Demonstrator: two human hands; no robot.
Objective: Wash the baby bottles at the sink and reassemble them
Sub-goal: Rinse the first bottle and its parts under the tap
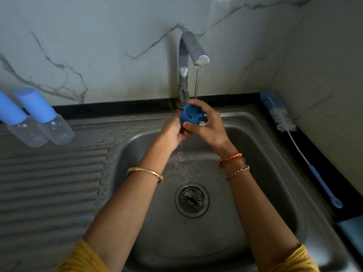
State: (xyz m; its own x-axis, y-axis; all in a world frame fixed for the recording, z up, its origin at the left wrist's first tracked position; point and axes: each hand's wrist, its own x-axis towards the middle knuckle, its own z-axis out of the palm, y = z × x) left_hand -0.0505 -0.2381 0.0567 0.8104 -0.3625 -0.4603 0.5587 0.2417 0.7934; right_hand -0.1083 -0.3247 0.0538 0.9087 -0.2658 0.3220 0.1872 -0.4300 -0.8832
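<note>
Now blue cap (191, 116) mouth-up under tap (193, 50), in both hands (193, 126)

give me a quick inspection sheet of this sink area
surface: steel sink, wet; ribbed drainboard on its left
job's things: blue cap under the tap stream; two capped bottles on the drainboard
clutter: bottle brush lying on the right counter edge
grippers: left hand and right hand both hold the cap
cables: nothing seen
surroundings: marble-look wall
</note>
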